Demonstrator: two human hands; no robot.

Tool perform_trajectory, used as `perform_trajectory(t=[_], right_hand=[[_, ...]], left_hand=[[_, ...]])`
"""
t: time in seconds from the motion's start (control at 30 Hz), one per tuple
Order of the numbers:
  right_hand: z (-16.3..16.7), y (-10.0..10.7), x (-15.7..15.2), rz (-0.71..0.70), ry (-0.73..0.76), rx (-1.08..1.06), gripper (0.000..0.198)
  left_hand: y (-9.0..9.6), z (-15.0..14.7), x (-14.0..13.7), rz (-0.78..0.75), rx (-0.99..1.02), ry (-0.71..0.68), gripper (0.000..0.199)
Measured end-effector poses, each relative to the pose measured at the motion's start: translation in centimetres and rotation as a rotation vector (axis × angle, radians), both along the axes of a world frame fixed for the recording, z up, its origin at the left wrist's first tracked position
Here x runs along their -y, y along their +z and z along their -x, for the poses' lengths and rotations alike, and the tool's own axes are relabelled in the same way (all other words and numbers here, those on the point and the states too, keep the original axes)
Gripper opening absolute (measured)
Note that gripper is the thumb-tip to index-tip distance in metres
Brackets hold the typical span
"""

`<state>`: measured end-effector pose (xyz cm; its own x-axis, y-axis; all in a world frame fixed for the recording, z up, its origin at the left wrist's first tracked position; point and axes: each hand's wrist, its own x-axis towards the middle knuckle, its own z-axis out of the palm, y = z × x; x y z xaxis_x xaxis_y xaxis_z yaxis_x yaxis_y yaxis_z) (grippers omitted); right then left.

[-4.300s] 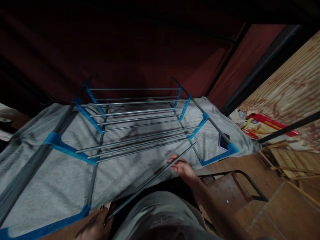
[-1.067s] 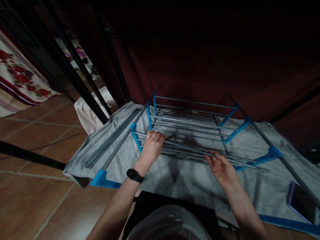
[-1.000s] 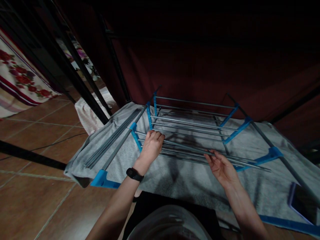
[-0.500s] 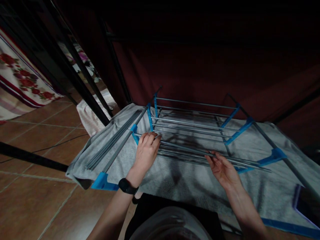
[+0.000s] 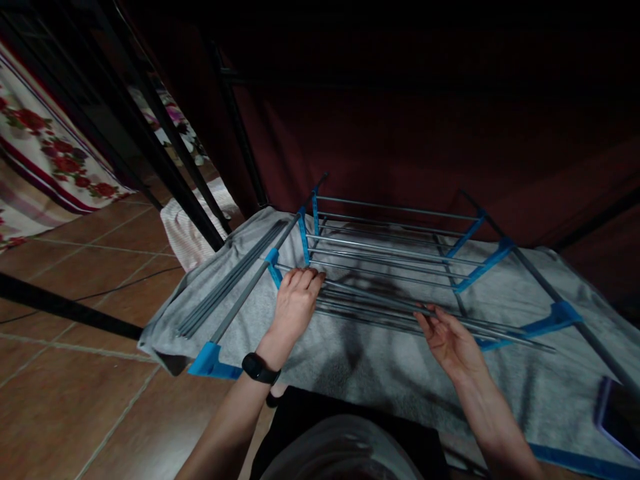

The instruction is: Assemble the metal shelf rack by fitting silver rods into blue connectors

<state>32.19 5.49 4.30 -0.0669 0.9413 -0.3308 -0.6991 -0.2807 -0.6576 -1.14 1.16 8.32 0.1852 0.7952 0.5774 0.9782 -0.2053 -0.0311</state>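
Note:
A thin grey metal rod (image 5: 370,293) slants across the front of a partly assembled drying rack (image 5: 537,277) with grey tubes and blue plastic brackets. My left hand (image 5: 296,303) is closed around the rod's left part, close to a blue side bracket (image 5: 273,261). Farther right, my right hand (image 5: 450,340) pinches the same rod between thumb and fingers, palm turned up. The rod's right end pokes out past the right bracket (image 5: 533,327). My left fingers hide its left end, so I cannot tell whether it sits in the bracket.
Several loose rods (image 5: 230,283) lie on the grey blanket (image 5: 370,373) at the left. A phone (image 5: 617,413) rests at the right edge. Black metal posts (image 5: 165,140) and a dark red curtain (image 5: 380,147) stand around. Tiled floor (image 5: 95,393) lies at left.
The view has shifted slightly, moving the scene a little rightward in the picture. Both hands keep their hold on the rod, with hardly any movement.

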Motion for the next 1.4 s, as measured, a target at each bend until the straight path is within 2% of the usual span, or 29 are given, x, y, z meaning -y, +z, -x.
perform_trajectory(t=[0.27,0.43,0.57,0.63,0.73,0.83,0.93,1.03,1.2,1.4], right_hand=[[0.1,0.2,0.1,-0.037,-0.009,0.018,0.016],[0.8,0.5,0.1,-0.073,-0.004,0.021,0.017],[1.0,0.8,0.3,-0.079,0.007,0.034,0.015],[1.0,1.0,0.4,-0.096,0.003,0.04,0.014],[1.3,1.3,0.5,-0.12,-0.004,0.047,0.014],[1.8,1.5,0.6,-0.128,-0.008,0.061,0.011],[2.3,1.6,0.9,-0.148,-0.014,0.065,0.009],[2.6,1.6,1.2,-0.168,-0.01,0.077,0.008],[2.5,1.9,1.9,-0.206,0.006,0.125,0.01],[2.3,3.5,2.8,-0.317,-0.005,0.222,0.009]], left_hand=[[0.7,0.2,0.2,-0.03,-0.029,0.012,0.034],[1.1,0.4,0.2,0.01,-0.005,0.033,0.034],[2.3,0.4,1.6,0.012,-0.004,0.079,0.033],[3.4,0.7,3.1,-0.031,0.011,0.171,0.036],[5.3,1.7,5.2,-0.048,0.078,0.467,0.043],[6.7,3.2,6.2,0.134,0.135,0.768,0.05],[7.2,4.0,6.1,0.367,0.143,0.904,0.05],[7.0,3.9,5.4,0.441,0.108,0.884,0.048],[6.5,3.2,3.7,0.409,0.11,0.882,0.043],[6.6,3.3,2.4,0.414,0.146,0.9,0.043]])
